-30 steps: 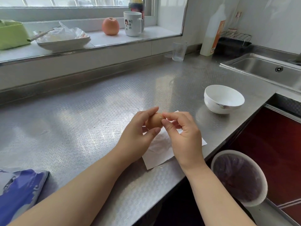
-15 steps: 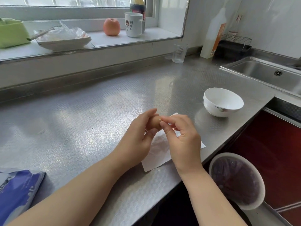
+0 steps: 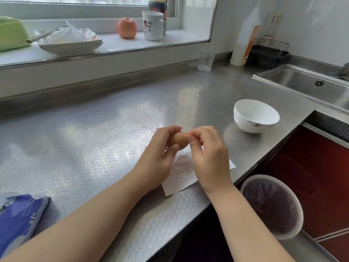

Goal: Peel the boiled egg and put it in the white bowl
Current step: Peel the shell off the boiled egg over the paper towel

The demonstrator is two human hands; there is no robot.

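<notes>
A brown boiled egg (image 3: 180, 140) in its shell is held above a white paper napkin (image 3: 180, 174) near the counter's front edge. My left hand (image 3: 160, 157) grips the egg from the left, fingers curled round it. My right hand (image 3: 209, 156) pinches at the egg's right end with thumb and forefinger. The white bowl (image 3: 256, 115) stands empty on the steel counter, to the right of and beyond my hands.
A lined waste bin (image 3: 272, 206) stands below the counter edge at right. The sink (image 3: 309, 84) is at far right. A glass (image 3: 205, 58), a white bottle (image 3: 245, 38), a mug (image 3: 153, 25), an apple (image 3: 127, 27) and a plate (image 3: 69, 43) stand behind. A blue packet (image 3: 18, 218) lies at lower left.
My hands have stayed over the napkin with the egg; the right thumb and forefinger have shifted slightly on its right end. Small shell crumbs lie by the napkin.
</notes>
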